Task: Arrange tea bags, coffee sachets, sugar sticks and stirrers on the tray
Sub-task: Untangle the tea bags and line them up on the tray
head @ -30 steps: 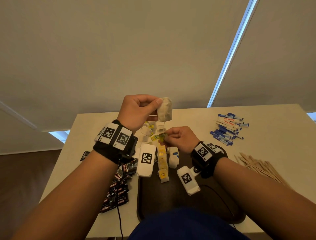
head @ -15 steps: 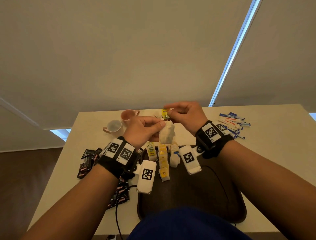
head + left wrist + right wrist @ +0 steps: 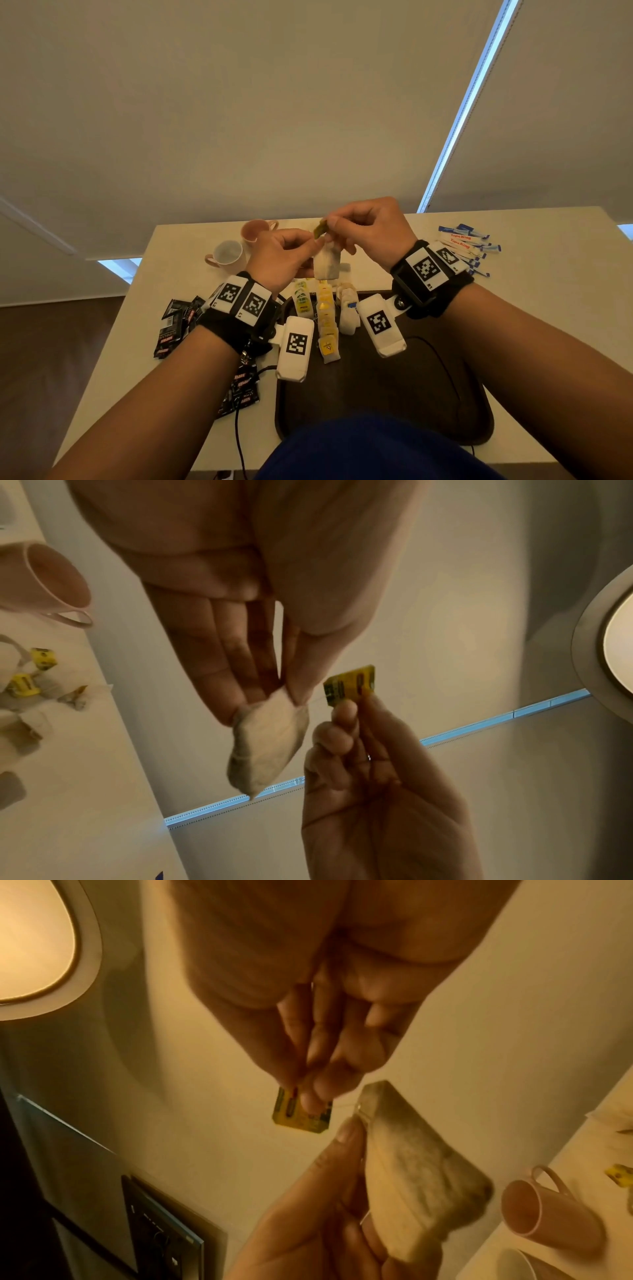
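We see the left hand (image 3: 281, 260) pinching the top of a pale, soft, slightly crumpled tea bag (image 3: 327, 265) that hangs in the air above the far end of the dark tray (image 3: 428, 394), while the right hand (image 3: 370, 229) pinches its small yellow printed tag (image 3: 319, 229) just beside it

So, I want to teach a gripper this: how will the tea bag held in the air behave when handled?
Probably very light: the left hand pinches the tea bag by one top corner. Likely soft and crushable, since its paper looks creased in the wrist views. The right hand pinches its yellow tag, joined by a thin string, so it may swing or snag.
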